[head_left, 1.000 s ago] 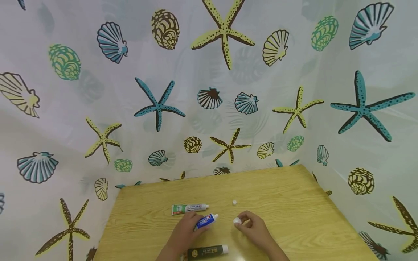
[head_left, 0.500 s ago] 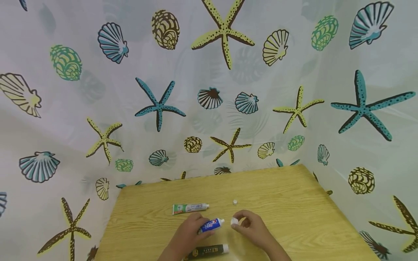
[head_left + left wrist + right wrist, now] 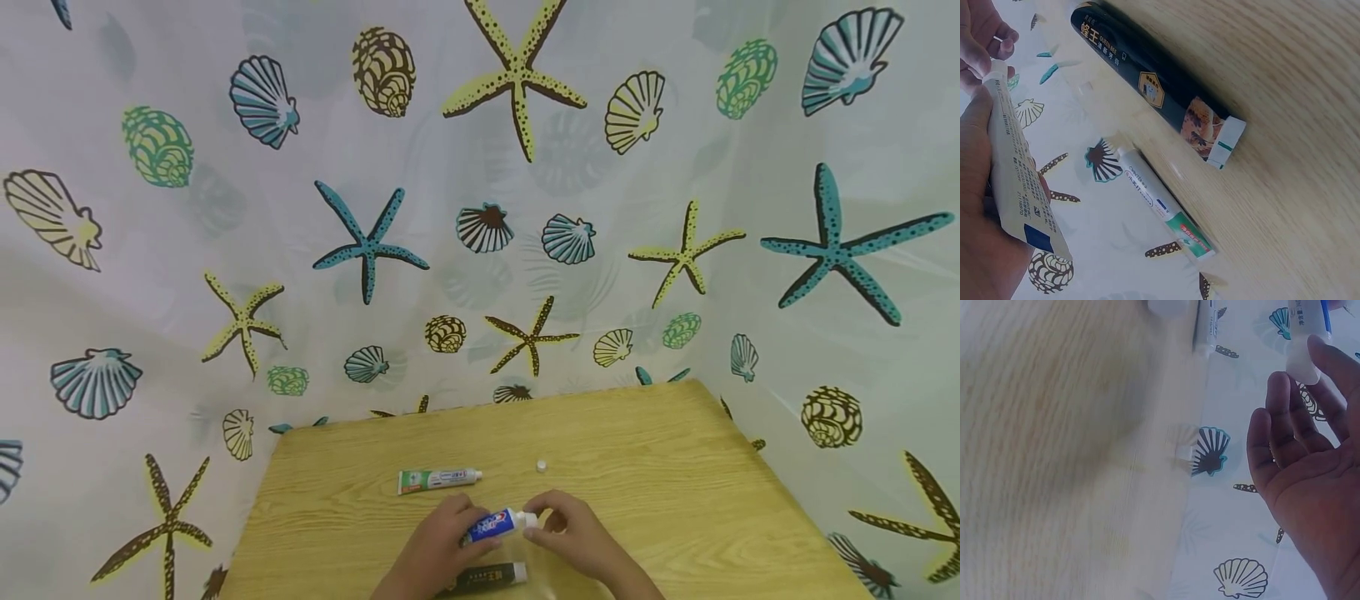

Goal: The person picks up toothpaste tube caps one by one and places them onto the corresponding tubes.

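Note:
In the head view my left hand (image 3: 441, 542) grips a blue and white toothpaste tube (image 3: 492, 525), its nozzle end pointing right. The tube's white printed back (image 3: 1015, 159) faces the left wrist camera. My right hand (image 3: 573, 537) pinches a white cap (image 3: 529, 520) at the tube's nozzle end. In the right wrist view the thumb and fingers hold that cap (image 3: 1302, 361) against the tube's end; whether it is threaded on cannot be seen. Below the left hand lies a dark toothpaste tube (image 3: 487, 577) with a white cap, partly covered by that hand.
Farther back on the wooden table (image 3: 345, 467) lies a green and white toothpaste tube (image 3: 438, 479) with its nozzle bare. A small white cap (image 3: 541, 466) sits to the right of it. A curtain (image 3: 480, 283) printed with shells and starfish stands around the table.
The left hand has moved the blue tube rightward, and the cap in the right hand has shifted slightly left. Tube end and cap, apart earlier, now meet.

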A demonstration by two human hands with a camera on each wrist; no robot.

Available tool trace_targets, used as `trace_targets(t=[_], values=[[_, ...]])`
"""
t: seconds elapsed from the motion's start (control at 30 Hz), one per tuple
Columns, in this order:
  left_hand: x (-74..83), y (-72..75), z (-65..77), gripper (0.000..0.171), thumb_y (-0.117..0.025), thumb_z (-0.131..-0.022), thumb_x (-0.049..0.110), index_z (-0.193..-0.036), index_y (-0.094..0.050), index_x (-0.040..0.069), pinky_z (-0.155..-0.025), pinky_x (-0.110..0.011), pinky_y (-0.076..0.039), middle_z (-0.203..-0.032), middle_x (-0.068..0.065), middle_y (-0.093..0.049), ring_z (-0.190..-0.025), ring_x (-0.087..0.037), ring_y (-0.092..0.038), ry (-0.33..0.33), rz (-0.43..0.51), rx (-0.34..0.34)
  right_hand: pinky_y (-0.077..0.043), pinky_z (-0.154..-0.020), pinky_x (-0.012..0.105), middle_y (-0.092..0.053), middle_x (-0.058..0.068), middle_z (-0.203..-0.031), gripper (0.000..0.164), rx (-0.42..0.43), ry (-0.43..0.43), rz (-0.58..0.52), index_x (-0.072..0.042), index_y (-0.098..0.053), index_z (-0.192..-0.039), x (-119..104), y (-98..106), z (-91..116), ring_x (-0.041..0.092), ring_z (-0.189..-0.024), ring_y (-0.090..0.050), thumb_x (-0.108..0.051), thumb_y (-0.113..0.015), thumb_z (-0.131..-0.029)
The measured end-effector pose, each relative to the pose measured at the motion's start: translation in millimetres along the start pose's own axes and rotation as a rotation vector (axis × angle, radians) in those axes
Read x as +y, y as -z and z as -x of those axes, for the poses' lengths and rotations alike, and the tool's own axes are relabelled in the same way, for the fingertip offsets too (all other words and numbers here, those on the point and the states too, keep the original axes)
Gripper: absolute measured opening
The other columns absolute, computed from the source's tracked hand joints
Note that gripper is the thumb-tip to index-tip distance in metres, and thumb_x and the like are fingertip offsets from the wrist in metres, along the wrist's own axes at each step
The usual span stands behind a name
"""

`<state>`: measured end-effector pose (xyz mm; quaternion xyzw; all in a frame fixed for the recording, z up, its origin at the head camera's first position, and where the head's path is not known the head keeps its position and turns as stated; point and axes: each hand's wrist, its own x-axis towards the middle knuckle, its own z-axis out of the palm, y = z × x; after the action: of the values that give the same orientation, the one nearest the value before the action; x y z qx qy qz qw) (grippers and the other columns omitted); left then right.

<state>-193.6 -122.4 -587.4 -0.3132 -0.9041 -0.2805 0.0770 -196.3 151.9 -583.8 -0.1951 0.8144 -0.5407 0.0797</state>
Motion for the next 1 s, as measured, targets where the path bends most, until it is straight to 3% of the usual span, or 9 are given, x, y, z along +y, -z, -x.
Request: trace_targets(t=[0.43, 0.73, 1.0], values=[[1.1, -3.7, -2.4, 0.038, -0.071, -0.099, 0.053, -0.120, -0.077, 0.022, -0.075, -0.017, -0.051, -0.099, 0.016, -0.059, -0.085, 0.004, -0.049, 0.058, -0.006, -0.081, -0.054, -0.072, 0.024, -0.069, 0.013, -0.124, 0.030, -0.049, -0.009, -0.005, -0.008, -0.070, -0.126, -4.4, 2.7, -1.6, 0.010, -0.082, -0.064, -0.025, -0.075, -0.101], [5.1, -3.5, -1.5, 0.036, -0.073, -0.099, 0.050, -0.121, -0.077, 0.021, -0.074, -0.018, -0.051, -0.099, 0.014, -0.058, -0.085, 0.005, -0.049, 0.046, -0.001, -0.079, -0.052, -0.075, 0.024, -0.069, 0.015, -0.122, 0.028, -0.072, 0.063, -0.019, -0.007, -0.070, -0.126, -7.1, 4.9, 1.3, 0.008, -0.083, -0.062, -0.020, -0.074, -0.102], [6.6, -6.7, 0.2, 0.039, -0.071, -0.099, 0.051, -0.122, -0.077, 0.020, -0.075, -0.018, -0.051, -0.098, 0.015, -0.058, -0.085, 0.005, -0.049, 0.034, -0.003, -0.085, -0.053, -0.076, 0.023, -0.070, 0.013, -0.124, 0.027, -0.096, 0.033, -0.029, -0.007, -0.070, -0.127, -6.4, 6.8, 3.2, 0.008, -0.085, -0.062, -0.020, -0.071, -0.103]])
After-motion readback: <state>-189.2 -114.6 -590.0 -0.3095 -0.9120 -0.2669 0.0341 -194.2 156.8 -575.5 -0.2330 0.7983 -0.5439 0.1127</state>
